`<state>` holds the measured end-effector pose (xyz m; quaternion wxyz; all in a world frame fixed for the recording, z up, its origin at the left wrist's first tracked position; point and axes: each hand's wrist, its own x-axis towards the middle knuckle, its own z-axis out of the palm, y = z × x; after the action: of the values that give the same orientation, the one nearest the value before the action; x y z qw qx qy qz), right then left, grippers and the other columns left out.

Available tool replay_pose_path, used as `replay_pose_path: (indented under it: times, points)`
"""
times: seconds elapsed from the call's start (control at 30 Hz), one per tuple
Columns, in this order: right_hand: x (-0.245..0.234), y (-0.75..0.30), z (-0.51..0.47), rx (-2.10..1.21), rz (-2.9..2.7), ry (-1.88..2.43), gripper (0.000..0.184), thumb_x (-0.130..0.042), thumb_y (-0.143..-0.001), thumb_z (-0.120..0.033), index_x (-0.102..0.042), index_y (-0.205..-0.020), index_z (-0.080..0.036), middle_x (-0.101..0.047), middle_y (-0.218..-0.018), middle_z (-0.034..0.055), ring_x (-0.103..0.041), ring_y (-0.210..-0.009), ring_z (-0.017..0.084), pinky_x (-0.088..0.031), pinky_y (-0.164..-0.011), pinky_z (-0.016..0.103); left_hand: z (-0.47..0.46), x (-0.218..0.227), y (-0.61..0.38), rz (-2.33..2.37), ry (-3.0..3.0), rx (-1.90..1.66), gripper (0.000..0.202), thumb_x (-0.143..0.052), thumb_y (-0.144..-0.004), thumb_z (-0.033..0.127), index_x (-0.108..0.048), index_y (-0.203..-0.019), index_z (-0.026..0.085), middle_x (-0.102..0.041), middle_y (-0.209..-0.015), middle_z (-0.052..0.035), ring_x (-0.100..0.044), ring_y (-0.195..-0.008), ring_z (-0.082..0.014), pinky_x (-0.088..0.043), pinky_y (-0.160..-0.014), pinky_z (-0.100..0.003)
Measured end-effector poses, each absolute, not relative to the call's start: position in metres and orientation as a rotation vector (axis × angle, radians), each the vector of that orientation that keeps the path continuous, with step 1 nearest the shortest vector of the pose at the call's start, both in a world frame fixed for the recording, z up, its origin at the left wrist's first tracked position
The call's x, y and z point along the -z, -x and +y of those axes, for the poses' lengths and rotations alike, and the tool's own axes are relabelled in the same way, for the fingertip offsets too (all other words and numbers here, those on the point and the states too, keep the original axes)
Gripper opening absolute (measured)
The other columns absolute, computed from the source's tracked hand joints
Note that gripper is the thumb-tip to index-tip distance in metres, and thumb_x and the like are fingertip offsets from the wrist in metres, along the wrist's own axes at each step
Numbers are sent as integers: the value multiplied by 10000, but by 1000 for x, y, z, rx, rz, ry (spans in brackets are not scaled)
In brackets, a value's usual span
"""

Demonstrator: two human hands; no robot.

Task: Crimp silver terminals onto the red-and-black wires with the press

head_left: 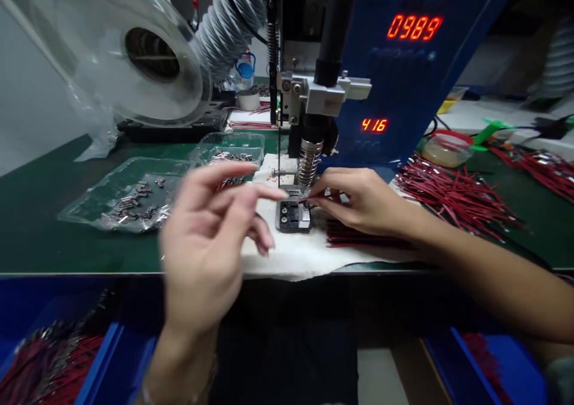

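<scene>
My left hand (pixel 210 237) is held up left of a small black fixture (pixel 291 216), slightly blurred by motion. Its fingers are spread with nothing visible between them, and one fingertip points toward the fixture's top edge. At the fixture's right side, my right hand (pixel 363 198) pinches a thin red wire (pixel 303 201), mostly hidden by the fingers. Right above that spot is the soldering tip holder with a coil spring (pixel 310 161), part of a blue machine (pixel 381 88) with lit red digits. Under my right hand lies a row of red wires (pixel 345 236).
A clear plastic tray (pixel 134 204) with small metal parts is at left, a second clear tray (pixel 231 148) behind. A heap of red wires (pixel 452 195) lies at right. White cloth (pixel 287 258) covers the table's front edge. Blue bins (pixel 107 357) stand below.
</scene>
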<state>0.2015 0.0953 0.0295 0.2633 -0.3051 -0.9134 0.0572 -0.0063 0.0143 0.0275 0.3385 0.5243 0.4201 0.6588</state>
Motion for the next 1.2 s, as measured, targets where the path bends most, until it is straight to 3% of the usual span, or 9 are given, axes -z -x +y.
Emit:
replay_pose_path:
  times: [0.17, 0.3, 0.53, 0.63, 0.8, 0.97, 1.2]
  points:
    - [-29, -200, 95, -153, -2462, 853, 170, -550, -888, -259, -680, -948, -169, -671, -882, 49, -576, -740, 145, -399, -656, 254, 42, -14, -12, 1171, -1285, -1584, 273, -606, -850, 390, -620, -1014, 173, -690, -1022, -94, -524, -445, -66, -381, -376, -193]
    - [-28, -199, 93, -149, -2463, 854, 180, -540, -894, -262, -677, -952, -161, -678, -899, 54, -599, -785, 158, -411, -683, 261, 50, -2, -15, 1275, -1319, -1662, 233, -666, -804, 376, -693, -919, 175, -683, -928, -56, -470, -490, -56, -348, -417, -185]
    - [-29, -197, 91, -162, -2426, 886, 147, -565, -872, -240, -679, -907, -153, -678, -858, 42, -598, -748, 144, -409, -664, 250, 50, 6, -11, 1306, -1272, -1530, 218, -705, -760, 387, -728, -866, 198, -649, -724, -12, -316, -406, -42, -255, -387, -204]
    - [-29, -197, 92, -172, -2402, 886, 141, -579, -865, -244, -682, -883, -150, -672, -815, 30, -588, -716, 133, -402, -650, 244, 50, 6, -11, 1317, -1328, -1502, 250, -702, -760, 392, -747, -898, 188, -643, -676, -22, -404, -445, -76, -297, -412, -209]
    - [-28, -198, 95, -192, -2388, 864, 134, -587, -860, -239, -680, -871, -143, -668, -804, 29, -592, -732, 134, -405, -667, 244, 50, 6, -12, 1351, -1363, -1489, 261, -706, -759, 371, -760, -918, 171, -692, -750, -62, -616, -682, -173, -464, -585, -237]
    - [-29, -199, 94, -196, -2404, 858, 128, -581, -861, -226, -680, -866, -145, -669, -812, 29, -590, -732, 132, -406, -675, 243, 50, 5, -14, 1342, -1330, -1455, 248, -713, -752, 356, -764, -921, 182, -707, -802, -75, -650, -759, -211, -500, -652, -265]
    - [-28, -197, 94, -203, -2375, 890, 132, -583, -862, -233, -682, -875, -146, -675, -824, 30, -595, -751, 137, -406, -680, 245, 52, 5, -17, 1385, -1312, -1437, 240, -723, -740, 362, -766, -908, 196, -713, -800, -81, -662, -743, -223, -502, -622, -268]
